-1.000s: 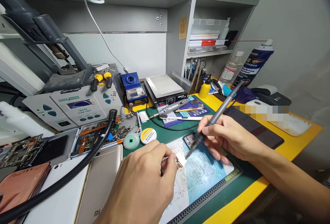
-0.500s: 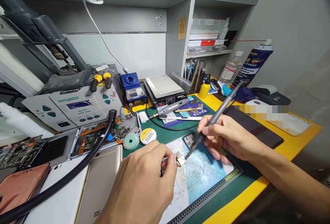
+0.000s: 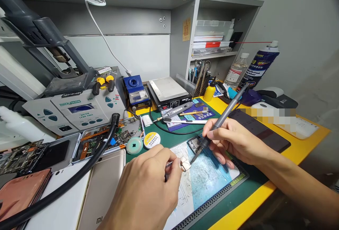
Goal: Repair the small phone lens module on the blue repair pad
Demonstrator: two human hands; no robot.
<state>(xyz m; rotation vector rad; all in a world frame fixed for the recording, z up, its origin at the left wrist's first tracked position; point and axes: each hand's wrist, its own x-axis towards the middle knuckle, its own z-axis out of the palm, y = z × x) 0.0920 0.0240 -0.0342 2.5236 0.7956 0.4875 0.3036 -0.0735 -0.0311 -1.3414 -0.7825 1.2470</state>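
Observation:
My left hand [image 3: 150,184] is closed on metal tweezers [image 3: 168,165], which are mostly hidden behind the fingers. Just beyond the fingertips, a small metallic part with a whitish face [image 3: 185,164] sits over the worn blue-and-white work sheet [image 3: 209,184]. In my right hand [image 3: 230,140] is a grey soldering iron [image 3: 225,111], slanted down to the left. Its tip is at the right edge of the small part; whether they touch I cannot tell. A dark metal fixture [image 3: 194,145] lies on the sheet behind the iron.
A thick black hose [image 3: 87,177] arches over phone parts at left. Behind the mat stand a hot plate [image 3: 169,90] and a blue unit [image 3: 135,88]. A round yellow-white tin [image 3: 152,140] is near my left knuckles. A dark phone [image 3: 259,129] lies under my right forearm's far side.

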